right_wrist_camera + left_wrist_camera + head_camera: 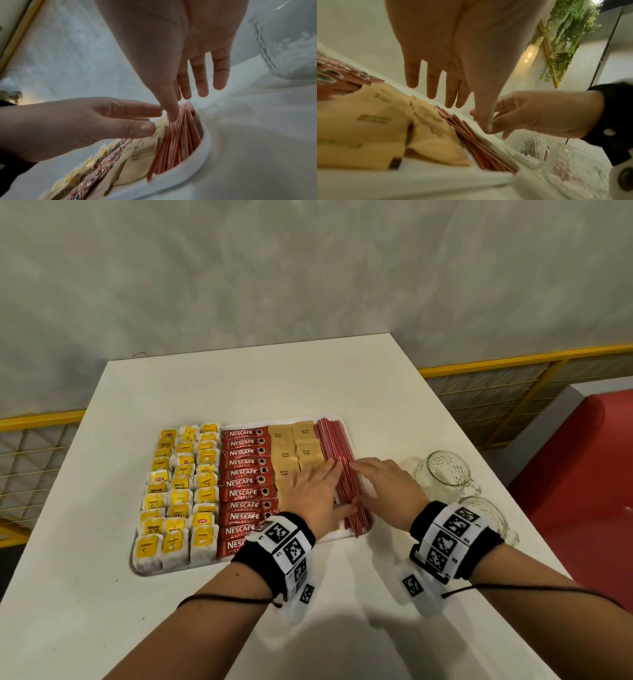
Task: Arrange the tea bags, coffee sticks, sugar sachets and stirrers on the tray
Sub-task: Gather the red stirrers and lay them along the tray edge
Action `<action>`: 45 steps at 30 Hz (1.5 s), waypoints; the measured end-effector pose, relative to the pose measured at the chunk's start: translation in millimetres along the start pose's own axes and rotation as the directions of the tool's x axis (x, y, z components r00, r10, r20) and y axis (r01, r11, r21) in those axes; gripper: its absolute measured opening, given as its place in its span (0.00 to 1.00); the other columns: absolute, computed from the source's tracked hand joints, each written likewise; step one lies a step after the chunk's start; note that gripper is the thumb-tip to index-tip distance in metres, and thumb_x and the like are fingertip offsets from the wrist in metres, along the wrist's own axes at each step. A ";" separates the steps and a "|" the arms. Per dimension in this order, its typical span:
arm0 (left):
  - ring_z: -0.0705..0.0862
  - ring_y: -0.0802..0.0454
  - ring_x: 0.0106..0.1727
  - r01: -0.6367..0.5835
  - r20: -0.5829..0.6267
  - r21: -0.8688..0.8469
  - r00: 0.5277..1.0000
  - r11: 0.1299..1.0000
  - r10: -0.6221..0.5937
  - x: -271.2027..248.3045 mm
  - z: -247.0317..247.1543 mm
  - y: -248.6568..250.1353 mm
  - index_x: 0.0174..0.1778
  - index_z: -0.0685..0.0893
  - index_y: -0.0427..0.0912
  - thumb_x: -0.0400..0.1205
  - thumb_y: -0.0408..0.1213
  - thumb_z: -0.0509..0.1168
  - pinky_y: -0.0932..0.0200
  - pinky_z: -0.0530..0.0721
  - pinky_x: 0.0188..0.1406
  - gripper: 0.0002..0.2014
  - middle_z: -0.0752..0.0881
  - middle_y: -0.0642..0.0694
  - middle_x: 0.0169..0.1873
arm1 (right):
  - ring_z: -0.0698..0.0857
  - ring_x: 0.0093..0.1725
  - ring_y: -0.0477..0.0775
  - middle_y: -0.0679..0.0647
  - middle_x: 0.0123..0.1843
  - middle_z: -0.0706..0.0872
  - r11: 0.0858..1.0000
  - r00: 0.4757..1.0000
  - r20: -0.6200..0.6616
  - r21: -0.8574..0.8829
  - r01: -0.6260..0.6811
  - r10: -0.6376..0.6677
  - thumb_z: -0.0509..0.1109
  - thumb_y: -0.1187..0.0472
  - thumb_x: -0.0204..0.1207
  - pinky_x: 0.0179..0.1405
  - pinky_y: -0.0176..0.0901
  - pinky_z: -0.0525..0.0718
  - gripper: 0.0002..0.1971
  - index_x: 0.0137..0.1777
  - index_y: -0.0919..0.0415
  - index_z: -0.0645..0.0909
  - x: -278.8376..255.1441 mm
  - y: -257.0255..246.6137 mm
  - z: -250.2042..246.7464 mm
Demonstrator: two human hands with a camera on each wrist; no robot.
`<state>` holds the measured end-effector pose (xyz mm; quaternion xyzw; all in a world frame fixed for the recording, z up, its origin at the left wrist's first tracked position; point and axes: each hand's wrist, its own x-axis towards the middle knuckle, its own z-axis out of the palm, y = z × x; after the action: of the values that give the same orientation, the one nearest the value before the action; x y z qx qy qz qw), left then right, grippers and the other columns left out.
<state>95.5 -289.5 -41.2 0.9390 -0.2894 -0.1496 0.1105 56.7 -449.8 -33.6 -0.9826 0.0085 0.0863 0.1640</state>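
On the white counter (pixel 212 381) the tray (pixel 356 537) holds tea bags (pixel 178 494), coffee sticks (pixel 245 474), sugar sachets (pixel 293 450) and red stirrers (pixel 337 446) in rows. Left hand (pixel 315 494) and right hand (pixel 383 484), both flat and holding nothing, flank the stirrers; squeezing gently inward should square them without buckling.

Looks like a café or hotel lounge: white worktop (pixel 212 385), yellow railing (pixel 513 357), hanging greenery (pixel 570 33), gold wall lamp (pixel 530 54), glass mugs (pixel 445 474).
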 end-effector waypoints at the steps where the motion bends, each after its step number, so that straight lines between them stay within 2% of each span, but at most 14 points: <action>1: 0.41 0.43 0.86 -0.009 0.037 0.035 0.999 0.999 0.007 1.9 5.1 1.0 0.86 0.44 0.50 0.81 0.65 0.55 0.35 0.40 0.83 0.43 0.45 0.50 0.86 | 0.61 0.81 0.54 0.45 0.84 0.60 0.998 0.998 0.067 -0.059 0.007 -0.003 0.67 0.49 0.78 0.78 0.57 0.65 0.36 0.84 0.50 0.57 -1.6 -0.6 1.8; 3: 0.34 0.41 0.84 -0.022 0.092 0.112 0.996 0.993 0.012 5.7 12.5 0.8 0.85 0.38 0.50 0.80 0.67 0.53 0.31 0.33 0.80 0.45 0.39 0.51 0.85 | 0.50 0.85 0.51 0.42 0.86 0.49 0.994 0.985 0.172 -0.111 0.005 0.014 0.64 0.46 0.80 0.80 0.58 0.55 0.38 0.85 0.49 0.48 -1.9 0.8 4.3; 5: 0.31 0.41 0.83 -0.031 0.137 0.164 0.991 0.986 0.008 8.3 13.8 -0.6 0.85 0.38 0.50 0.80 0.67 0.54 0.29 0.27 0.76 0.46 0.37 0.51 0.84 | 0.45 0.85 0.49 0.42 0.86 0.45 0.994 0.977 0.213 -0.107 0.006 0.017 0.62 0.45 0.81 0.81 0.57 0.52 0.39 0.85 0.49 0.45 -1.0 4.6 6.3; 8: 0.32 0.41 0.84 -0.044 0.163 0.187 0.987 0.981 0.013 11.4 9.1 -2.8 0.85 0.39 0.50 0.79 0.68 0.56 0.32 0.21 0.68 0.47 0.38 0.51 0.85 | 0.43 0.85 0.49 0.42 0.86 0.43 0.996 0.972 0.234 -0.088 0.012 0.009 0.64 0.44 0.80 0.83 0.58 0.48 0.41 0.85 0.49 0.44 -1.3 10.6 5.6; 12: 0.32 0.40 0.83 -0.047 0.187 0.230 0.982 0.972 0.003 11.2 5.2 -3.5 0.84 0.37 0.51 0.77 0.70 0.56 0.32 0.19 0.64 0.50 0.37 0.51 0.84 | 0.41 0.85 0.50 0.43 0.86 0.41 0.993 0.962 0.273 -0.106 0.045 -0.014 0.68 0.43 0.77 0.82 0.59 0.46 0.46 0.85 0.50 0.42 -0.3 14.7 3.7; 15: 0.32 0.42 0.84 -0.015 0.157 0.192 0.987 0.981 -0.016 12.4 2.6 -3.1 0.84 0.36 0.51 0.77 0.71 0.55 0.30 0.20 0.67 0.49 0.37 0.50 0.85 | 0.41 0.85 0.49 0.42 0.86 0.40 0.997 0.970 0.244 -0.074 0.038 -0.019 0.69 0.45 0.76 0.82 0.59 0.44 0.47 0.85 0.49 0.41 1.1 15.0 2.3; 19: 0.31 0.40 0.83 -0.034 0.159 0.213 0.987 0.976 0.000 12.3 -3.7 -6.7 0.84 0.34 0.50 0.75 0.72 0.58 0.32 0.16 0.60 0.54 0.35 0.51 0.84 | 0.40 0.85 0.50 0.43 0.86 0.39 0.994 0.955 0.294 -0.090 0.062 -0.033 0.73 0.40 0.70 0.82 0.62 0.46 0.54 0.85 0.50 0.39 0.1 16.5 4.0; 26: 0.31 0.41 0.83 -0.028 0.170 0.249 0.985 0.968 -0.015 16.0 0.9 -5.8 0.84 0.33 0.49 0.73 0.72 0.60 0.31 0.14 0.58 0.56 0.35 0.50 0.84 | 0.41 0.85 0.50 0.43 0.86 0.40 0.995 0.956 0.294 -0.084 0.050 -0.023 0.75 0.41 0.69 0.82 0.63 0.48 0.55 0.85 0.48 0.39 1.3 15.6 4.7; 29: 0.33 0.42 0.84 -0.012 0.153 0.233 0.988 0.972 -0.024 18.1 -3.9 -4.2 0.84 0.33 0.46 0.72 0.72 0.61 0.30 0.16 0.62 0.58 0.37 0.47 0.85 | 0.42 0.85 0.50 0.43 0.86 0.41 0.997 0.963 0.268 -0.071 0.043 -0.022 0.75 0.43 0.69 0.82 0.63 0.48 0.54 0.85 0.48 0.40 7.4 13.2 -3.1; 31: 0.35 0.42 0.85 -0.006 0.165 0.252 0.986 0.968 -0.036 22.4 -11.5 -1.6 0.84 0.34 0.44 0.71 0.72 0.63 0.25 0.21 0.68 0.60 0.38 0.45 0.85 | 0.42 0.85 0.51 0.46 0.87 0.42 0.996 0.968 0.250 -0.078 0.051 -0.030 0.76 0.44 0.69 0.81 0.64 0.49 0.55 0.85 0.50 0.40 18.1 9.2 -11.8; 34: 0.38 0.41 0.85 -0.013 0.236 0.305 0.970 0.952 -0.063 33.0 -21.5 1.6 0.85 0.35 0.43 0.68 0.73 0.66 0.22 0.26 0.72 0.63 0.40 0.45 0.85 | 0.43 0.85 0.54 0.48 0.87 0.43 0.993 0.952 0.305 -0.110 0.044 -0.008 0.80 0.44 0.64 0.82 0.64 0.52 0.60 0.85 0.54 0.41 36.8 3.9 -21.4; 38: 0.41 0.42 0.86 -0.039 0.287 0.356 0.955 0.934 -0.069 38.7 -25.7 1.7 0.85 0.38 0.43 0.67 0.73 0.67 0.23 0.23 0.68 0.63 0.43 0.46 0.86 | 0.44 0.85 0.55 0.48 0.87 0.44 0.984 0.912 0.409 -0.174 0.048 0.028 0.82 0.44 0.62 0.82 0.64 0.55 0.62 0.85 0.55 0.41 46.3 0.6 -23.6; 41: 0.41 0.41 0.86 -0.061 0.286 0.370 0.957 0.927 -0.051 34.5 -23.4 3.7 0.85 0.40 0.43 0.68 0.71 0.68 0.24 0.22 0.67 0.62 0.45 0.46 0.86 | 0.46 0.86 0.54 0.48 0.87 0.46 0.976 0.913 0.406 -0.208 0.064 0.027 0.82 0.43 0.62 0.82 0.63 0.56 0.62 0.85 0.55 0.42 40.6 1.8 -19.8; 45: 0.39 0.39 0.85 -0.080 0.297 0.390 0.954 0.917 -0.042 30.0 -19.1 4.3 0.85 0.38 0.42 0.68 0.72 0.66 0.24 0.22 0.68 0.62 0.43 0.44 0.86 | 0.44 0.86 0.54 0.47 0.87 0.43 0.967 0.914 0.405 -0.241 0.083 0.023 0.80 0.41 0.63 0.82 0.64 0.51 0.62 0.85 0.54 0.40 35.0 4.3 -14.8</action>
<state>123.5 -308.0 -28.7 0.9053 -0.3363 -0.2269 -0.1260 93.4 -458.3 -27.2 -0.9562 -0.0520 0.2856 0.0369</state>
